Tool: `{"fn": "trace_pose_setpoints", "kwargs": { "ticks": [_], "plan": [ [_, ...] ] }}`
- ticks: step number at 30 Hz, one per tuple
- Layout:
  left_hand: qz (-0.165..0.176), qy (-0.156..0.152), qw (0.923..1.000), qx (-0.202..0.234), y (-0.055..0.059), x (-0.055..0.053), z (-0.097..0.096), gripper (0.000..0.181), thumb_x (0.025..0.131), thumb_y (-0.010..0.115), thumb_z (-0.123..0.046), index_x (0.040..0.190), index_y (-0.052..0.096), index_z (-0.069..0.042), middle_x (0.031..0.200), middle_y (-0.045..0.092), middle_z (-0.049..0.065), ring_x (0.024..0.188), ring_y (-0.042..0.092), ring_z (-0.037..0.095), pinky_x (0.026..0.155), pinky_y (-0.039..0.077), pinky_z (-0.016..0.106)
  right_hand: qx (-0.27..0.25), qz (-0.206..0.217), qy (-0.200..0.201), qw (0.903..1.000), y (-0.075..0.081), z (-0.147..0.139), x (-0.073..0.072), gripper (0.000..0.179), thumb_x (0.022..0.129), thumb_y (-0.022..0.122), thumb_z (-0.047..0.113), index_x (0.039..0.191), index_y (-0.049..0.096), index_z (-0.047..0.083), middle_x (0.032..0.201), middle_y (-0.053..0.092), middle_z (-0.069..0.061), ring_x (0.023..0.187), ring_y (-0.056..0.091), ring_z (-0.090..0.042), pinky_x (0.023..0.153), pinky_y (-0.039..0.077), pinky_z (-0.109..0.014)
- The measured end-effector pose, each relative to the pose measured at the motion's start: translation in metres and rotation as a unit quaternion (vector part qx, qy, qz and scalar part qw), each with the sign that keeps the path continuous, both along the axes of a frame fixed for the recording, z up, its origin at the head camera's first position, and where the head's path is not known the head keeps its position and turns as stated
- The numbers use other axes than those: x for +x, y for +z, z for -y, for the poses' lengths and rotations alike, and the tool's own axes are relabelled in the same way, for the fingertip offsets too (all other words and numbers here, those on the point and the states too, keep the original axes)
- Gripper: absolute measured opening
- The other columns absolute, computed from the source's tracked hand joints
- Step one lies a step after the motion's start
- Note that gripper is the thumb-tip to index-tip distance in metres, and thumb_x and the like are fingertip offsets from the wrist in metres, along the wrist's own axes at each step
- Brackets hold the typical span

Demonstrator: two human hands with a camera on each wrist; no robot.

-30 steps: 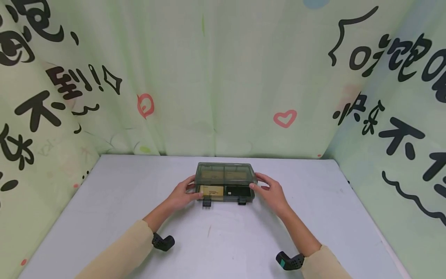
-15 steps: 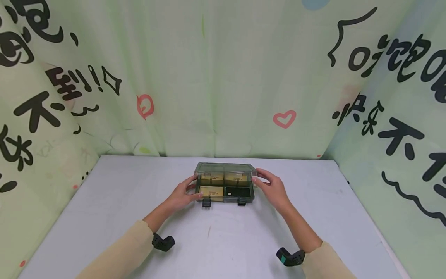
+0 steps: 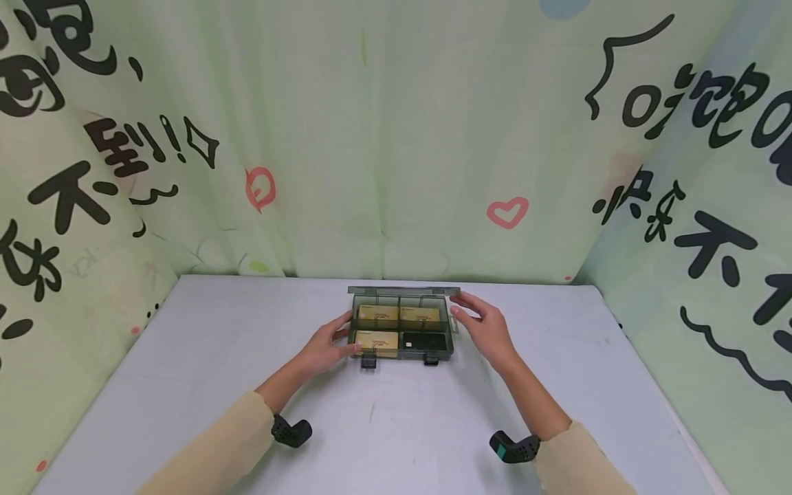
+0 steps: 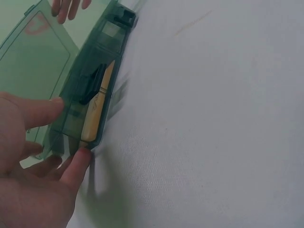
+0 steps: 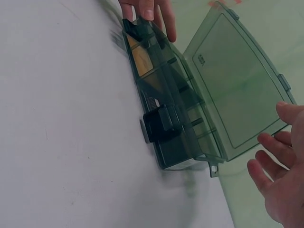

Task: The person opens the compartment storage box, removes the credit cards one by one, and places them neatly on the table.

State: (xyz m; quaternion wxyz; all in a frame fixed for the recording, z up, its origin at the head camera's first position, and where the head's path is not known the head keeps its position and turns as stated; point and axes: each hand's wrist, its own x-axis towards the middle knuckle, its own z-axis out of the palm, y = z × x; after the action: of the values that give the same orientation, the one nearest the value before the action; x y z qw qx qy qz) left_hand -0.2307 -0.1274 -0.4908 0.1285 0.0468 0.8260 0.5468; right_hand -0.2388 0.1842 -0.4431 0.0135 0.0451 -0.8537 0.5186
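Note:
A translucent grey-green plastic compartment box (image 5: 178, 147) lies near the table's back edge. Its hinged lid (image 3: 403, 291) is raised, seen nearly edge-on in the head view. Three compartments hold tan cartons (image 3: 377, 342); the front right one holds something black (image 3: 423, 342). At the box's left end, my left hand (image 3: 326, 346) grips the base, thumb toward the front. My right hand (image 3: 487, 328) is at the lid's right edge, which lies between thumb and fingers in the right wrist view. Two dark latches (image 3: 368, 361) hang along the front wall.
The box stands on a white-covered table (image 3: 396, 426). Behind and on both sides hangs a pale green curtain (image 3: 383, 137) with black lettering and red drawings. A black wrist device (image 3: 292, 431) sits at the left sleeve, another black device (image 3: 515, 447) at the right.
The lid has swung up and back, uncovering the rear cartons. My right hand has moved slightly up and away with it. The left hand has stayed at the box's left end.

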Motion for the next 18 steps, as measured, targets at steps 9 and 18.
{"fn": "trace_pose_setpoints", "kwargs": {
  "ticks": [9, 18],
  "plan": [
    [0.003, 0.003, 0.9998, 0.019, 0.000, -0.001, -0.001, 0.078, 0.089, 0.068, -0.012, 0.154, 0.026, -0.017, 0.159, 0.030, 0.010, 0.142, 0.037, 0.035, 0.113, 0.035, 0.053, -0.004, -0.014, 0.003, 0.9999, 0.003, 0.000, -0.009, 0.052, 0.097, 0.058, 0.028, 0.142, 0.047, 0.004, 0.136, 0.059, -0.012, 0.135, 0.047, -0.026, 0.108, 0.044, -0.045],
    [0.012, 0.013, 0.9998, -0.003, 0.000, -0.004, -0.005, 0.080, 0.088, 0.069, -0.015, 0.155, 0.025, -0.021, 0.160, 0.026, 0.006, 0.144, 0.034, 0.033, 0.114, 0.033, 0.054, -0.008, -0.012, 0.002, 0.9999, 0.009, 0.002, -0.015, 0.049, 0.100, 0.054, 0.027, 0.143, 0.046, 0.006, 0.138, 0.057, -0.012, 0.137, 0.044, -0.027, 0.111, 0.040, -0.047]
  ]
}}
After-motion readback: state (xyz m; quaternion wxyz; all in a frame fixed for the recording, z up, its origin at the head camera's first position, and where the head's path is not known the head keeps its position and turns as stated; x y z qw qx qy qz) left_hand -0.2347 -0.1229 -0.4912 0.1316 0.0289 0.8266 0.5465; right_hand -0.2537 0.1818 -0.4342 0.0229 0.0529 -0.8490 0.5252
